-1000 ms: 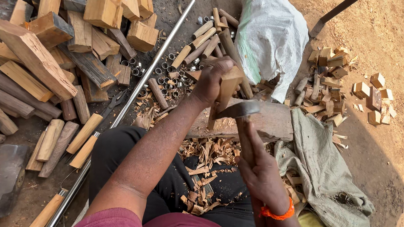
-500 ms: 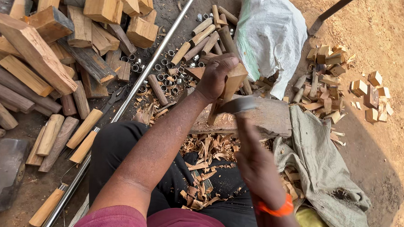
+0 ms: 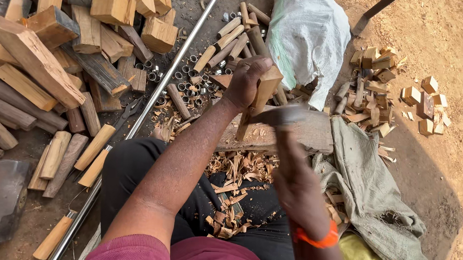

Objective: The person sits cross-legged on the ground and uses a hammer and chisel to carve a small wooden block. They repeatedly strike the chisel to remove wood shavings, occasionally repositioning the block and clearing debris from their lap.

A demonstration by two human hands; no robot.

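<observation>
A white woven sack (image 3: pixel 309 43), bulging and unlabelled, lies just beyond the chopping board (image 3: pixel 293 134), toward its far right corner. A grey-green cloth (image 3: pixel 373 186) spreads from the board's right end down toward the person, with a strip of yellow cloth (image 3: pixel 360 255) near its lower edge.

On the board stands a wooden billet (image 3: pixel 261 97), tilted, its foot on the plank. The left hand (image 3: pixel 246 82) is clamped around its top. The right hand (image 3: pixel 296 181) grips the handle of a hatchet (image 3: pixel 280 116), whose blurred head lies across the billet's lower part (whether it touches the wood cannot be told). An orange band (image 3: pixel 317 238) circles the right wrist.

Wood shavings (image 3: pixel 237 179) are strewn over the lap below the board. Left of the board run a long metal rod (image 3: pixel 145 111), small metal rings (image 3: pixel 184 85), rounded handle blanks (image 3: pixel 95 146) and stacked split logs (image 3: pixel 44 57); right of it sit small cut blocks (image 3: pixel 422 98).

Compared with half a second ago, the hatchet head has dropped lower along the billet, while the left hand keeps its hold.
</observation>
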